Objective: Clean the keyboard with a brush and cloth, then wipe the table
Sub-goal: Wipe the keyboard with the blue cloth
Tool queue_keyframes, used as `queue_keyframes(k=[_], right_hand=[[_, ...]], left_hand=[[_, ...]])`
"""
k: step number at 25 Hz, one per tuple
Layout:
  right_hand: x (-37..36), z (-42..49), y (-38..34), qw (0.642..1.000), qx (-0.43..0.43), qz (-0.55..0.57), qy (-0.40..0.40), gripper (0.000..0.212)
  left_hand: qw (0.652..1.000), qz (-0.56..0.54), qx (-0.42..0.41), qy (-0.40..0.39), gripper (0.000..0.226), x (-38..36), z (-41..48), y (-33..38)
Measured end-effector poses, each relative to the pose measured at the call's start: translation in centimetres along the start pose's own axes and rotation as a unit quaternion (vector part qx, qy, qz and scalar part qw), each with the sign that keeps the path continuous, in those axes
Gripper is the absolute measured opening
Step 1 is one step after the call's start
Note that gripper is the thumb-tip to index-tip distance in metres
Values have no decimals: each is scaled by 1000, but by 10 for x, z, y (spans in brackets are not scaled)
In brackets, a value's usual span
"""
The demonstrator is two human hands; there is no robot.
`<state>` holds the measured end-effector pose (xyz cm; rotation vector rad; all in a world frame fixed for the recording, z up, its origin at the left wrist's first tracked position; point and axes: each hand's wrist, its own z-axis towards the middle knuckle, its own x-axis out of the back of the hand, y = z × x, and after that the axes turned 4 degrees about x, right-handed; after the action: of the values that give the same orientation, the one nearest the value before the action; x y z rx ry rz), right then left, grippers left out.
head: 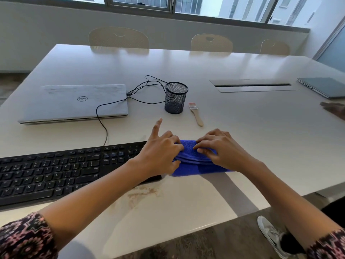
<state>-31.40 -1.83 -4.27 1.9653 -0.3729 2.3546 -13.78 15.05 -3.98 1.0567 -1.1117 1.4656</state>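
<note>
As I watch, left hand [160,154] and right hand [222,150] pinch the cloth [194,166]. It lies just right of the keyboard [56,171].

Widest open lane is the table [261,137] to the right of the cloth [197,168], bare out to the edge. The left is blocked: the keyboard [56,171] sits just beside the cloth, its right end under the left hand [158,156]. Behind the cloth there's only a narrow gap between the mesh cup [176,98] and the brush [196,114]. The cable [107,136] runs from the keyboard over the laptop [74,103] corner and loops by the cup. A second laptop [323,86] sits far right. The near strip is open, with a crumb patch [143,193].
</note>
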Motion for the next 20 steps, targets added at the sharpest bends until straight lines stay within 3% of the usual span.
queue_keyframes(k=[2, 6, 9, 13, 16, 18, 20], right_hand=[[0, 4, 1, 1000, 4, -5, -13, 24], [3, 5, 2, 1000, -4, 0, 14, 31], [4, 3, 3, 1000, -13, 3, 24, 34], [-9, -7, 6, 1000, -23, -1, -8, 32], [-19, -12, 7, 999, -36, -5, -8, 40], [-19, -12, 5, 999, -39, -13, 6, 43], [-16, -14, 2, 1000, -19, -13, 13, 47]], left_hand=[[1000, 18, -2, 25, 26, 0, 0, 2], [995, 21, -4, 101, 24, 7, -3, 6], [996, 32, -17, 86, 24, 14, -14, 15], [999, 1, -37, 4, 49, 9, -25, 31], [1000, 23, -19, 2, 71, 2, -27, 43], [999, 36, -7, 11, 64, -4, -27, 50], [999, 24, 0, 37, 40, -10, -24, 54]])
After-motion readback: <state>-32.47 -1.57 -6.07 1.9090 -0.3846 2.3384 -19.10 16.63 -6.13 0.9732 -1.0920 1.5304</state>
